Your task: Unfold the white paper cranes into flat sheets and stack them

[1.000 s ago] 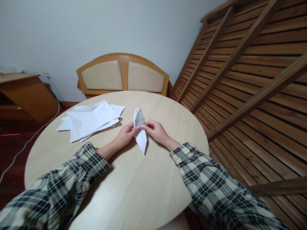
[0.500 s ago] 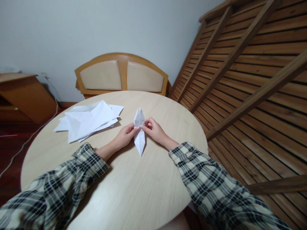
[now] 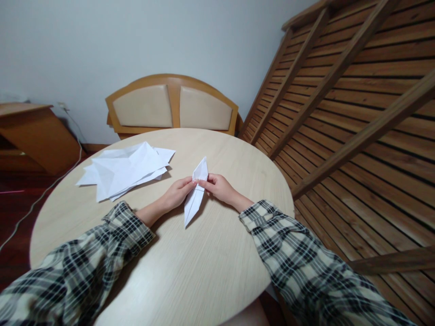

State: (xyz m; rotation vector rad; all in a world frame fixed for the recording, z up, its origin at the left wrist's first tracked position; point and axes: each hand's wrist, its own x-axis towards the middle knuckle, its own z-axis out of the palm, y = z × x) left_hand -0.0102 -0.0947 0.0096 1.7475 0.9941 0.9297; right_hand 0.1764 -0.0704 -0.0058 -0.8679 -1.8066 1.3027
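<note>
A folded piece of white paper (image 3: 194, 202), long and narrow with pointed ends, is held just over the table between both hands. My left hand (image 3: 177, 192) pinches its left edge near the middle, thumb on top. From the other side my right hand (image 3: 219, 186) grips it, with the thumb across the upper face and the fingers curled behind. The two thumb tips nearly meet at the paper's centre. Its lower point slants toward the left, its upper point toward the right. Fingers under the paper are partly hidden.
A pile of creased white paper sheets (image 3: 125, 170) lies on the left of the round wooden table (image 3: 204, 267). Behind it stands a padded headboard (image 3: 176, 102). Wooden slats (image 3: 340, 136) lean along the right. A cable (image 3: 44, 194) runs past a cabinet (image 3: 41, 131) at left.
The folded paper has turned from nearly upright to a slant, its near point swinging left and its far point right. Both hands keep hold, the right one slightly lower.
</note>
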